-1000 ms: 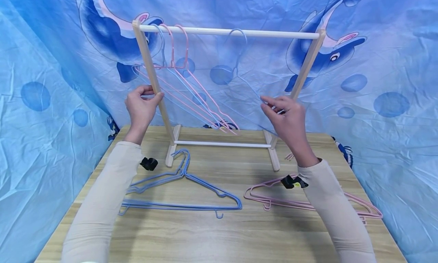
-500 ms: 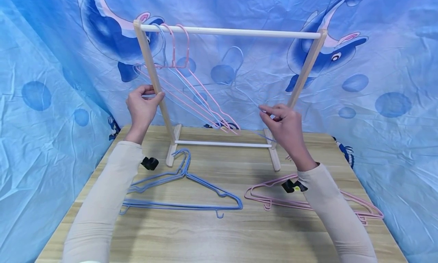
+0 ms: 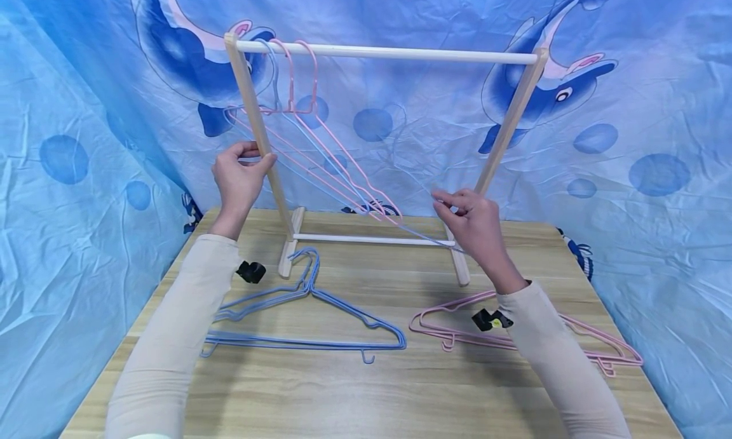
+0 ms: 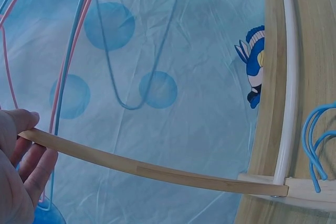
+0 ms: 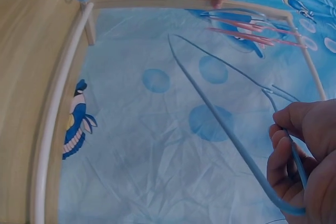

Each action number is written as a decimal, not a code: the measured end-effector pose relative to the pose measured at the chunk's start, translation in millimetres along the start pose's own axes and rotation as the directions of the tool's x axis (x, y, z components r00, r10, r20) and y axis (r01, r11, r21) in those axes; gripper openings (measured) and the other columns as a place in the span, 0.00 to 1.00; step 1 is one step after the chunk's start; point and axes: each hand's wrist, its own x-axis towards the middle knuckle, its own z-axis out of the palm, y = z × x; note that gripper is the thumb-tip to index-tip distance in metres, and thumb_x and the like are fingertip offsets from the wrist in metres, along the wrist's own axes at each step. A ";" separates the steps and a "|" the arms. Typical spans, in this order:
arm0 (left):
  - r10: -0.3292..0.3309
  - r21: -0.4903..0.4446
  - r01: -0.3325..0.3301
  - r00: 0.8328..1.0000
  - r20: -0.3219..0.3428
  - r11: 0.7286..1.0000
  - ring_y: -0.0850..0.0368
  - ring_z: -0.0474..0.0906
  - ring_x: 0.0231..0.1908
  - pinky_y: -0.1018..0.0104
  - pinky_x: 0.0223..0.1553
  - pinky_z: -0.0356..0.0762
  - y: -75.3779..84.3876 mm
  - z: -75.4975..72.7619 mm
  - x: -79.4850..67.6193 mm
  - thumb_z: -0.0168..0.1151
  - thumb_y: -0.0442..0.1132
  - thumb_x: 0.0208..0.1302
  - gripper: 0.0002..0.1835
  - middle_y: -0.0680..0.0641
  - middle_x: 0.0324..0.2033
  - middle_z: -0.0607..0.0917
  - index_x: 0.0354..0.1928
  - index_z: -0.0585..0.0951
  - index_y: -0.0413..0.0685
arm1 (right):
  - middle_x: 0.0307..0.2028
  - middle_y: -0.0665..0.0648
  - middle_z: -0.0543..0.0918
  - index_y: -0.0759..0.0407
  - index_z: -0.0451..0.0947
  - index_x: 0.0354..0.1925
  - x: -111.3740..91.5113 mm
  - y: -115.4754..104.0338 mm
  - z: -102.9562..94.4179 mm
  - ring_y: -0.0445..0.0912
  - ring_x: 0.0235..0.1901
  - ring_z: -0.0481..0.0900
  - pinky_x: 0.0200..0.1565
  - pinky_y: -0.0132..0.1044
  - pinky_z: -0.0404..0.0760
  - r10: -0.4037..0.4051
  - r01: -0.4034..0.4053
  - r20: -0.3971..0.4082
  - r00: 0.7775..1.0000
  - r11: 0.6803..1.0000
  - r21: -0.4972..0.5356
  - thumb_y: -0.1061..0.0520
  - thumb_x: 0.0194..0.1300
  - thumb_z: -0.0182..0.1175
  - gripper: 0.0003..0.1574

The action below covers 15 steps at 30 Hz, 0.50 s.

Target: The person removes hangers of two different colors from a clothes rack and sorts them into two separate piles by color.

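My left hand (image 3: 239, 175) grips the left wooden post (image 3: 251, 102) of a small hanger rack, thumb in front; the left wrist view shows its fingers around that post. My right hand (image 3: 471, 226) pinches one sloping arm of a blue wire hanger (image 5: 247, 162) near the right post. That hanger's hook is below the white top rod (image 3: 389, 52) and apart from it, faint against the backdrop. At the rod's left end hang a blue hanger (image 3: 276, 83) and two pink hangers (image 3: 315, 83), tilted down to the right.
Several blue hangers (image 3: 354, 312) lie stacked on the wooden table (image 3: 343, 401) in front of the rack. Pink hangers (image 3: 420, 330) lie to the right, partly under the right forearm. A lower white bar (image 3: 372, 239) joins the rack's feet. Blue patterned cloth (image 3: 657, 248) surrounds the table.
The blue hanger's hook has come off the top rod, and my right hand has moved down with it. My left hand stays on the post.
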 end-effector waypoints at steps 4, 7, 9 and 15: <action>0.003 0.001 -0.003 1.000 0.000 1.000 0.57 0.88 0.40 0.70 0.40 0.85 -0.2 0.0 0.6 0.71 0.47 0.66 0.19 0.43 0.46 0.88 0.53 0.86 0.43 | 0.28 0.54 0.84 0.56 0.91 0.47 -5.9 4.8 3.6 0.38 0.14 0.65 0.17 0.27 0.63 0.020 -0.020 0.036 0.999 1.000 0.014 0.59 0.68 0.69 0.10; 0.002 0.002 -0.002 1.000 0.000 1.000 0.57 0.88 0.40 0.70 0.40 0.84 -0.3 -0.1 0.8 0.72 0.47 0.66 0.19 0.43 0.46 0.88 0.53 0.86 0.43 | 0.27 0.53 0.85 0.56 0.91 0.46 -10.4 8.5 6.5 0.39 0.14 0.65 0.16 0.28 0.63 0.023 -0.024 0.065 0.998 0.999 0.026 0.59 0.68 0.69 0.10; -0.001 0.002 0.001 1.000 0.000 1.000 0.56 0.88 0.40 0.70 0.40 0.85 -0.5 -0.2 0.9 0.72 0.47 0.66 0.19 0.43 0.46 0.87 0.53 0.86 0.43 | 0.27 0.53 0.84 0.56 0.91 0.46 -13.4 10.6 8.4 0.39 0.15 0.65 0.16 0.29 0.63 0.020 -0.023 0.083 0.996 0.999 0.039 0.59 0.68 0.68 0.10; 0.000 0.003 0.000 1.000 0.001 1.000 0.55 0.88 0.41 0.69 0.41 0.85 -0.8 0.0 1.7 0.72 0.47 0.66 0.19 0.43 0.46 0.88 0.53 0.86 0.43 | 0.27 0.53 0.84 0.58 0.90 0.47 -24.4 17.8 14.5 0.40 0.17 0.65 0.17 0.32 0.64 0.049 -0.059 0.138 0.989 0.996 0.067 0.58 0.69 0.68 0.10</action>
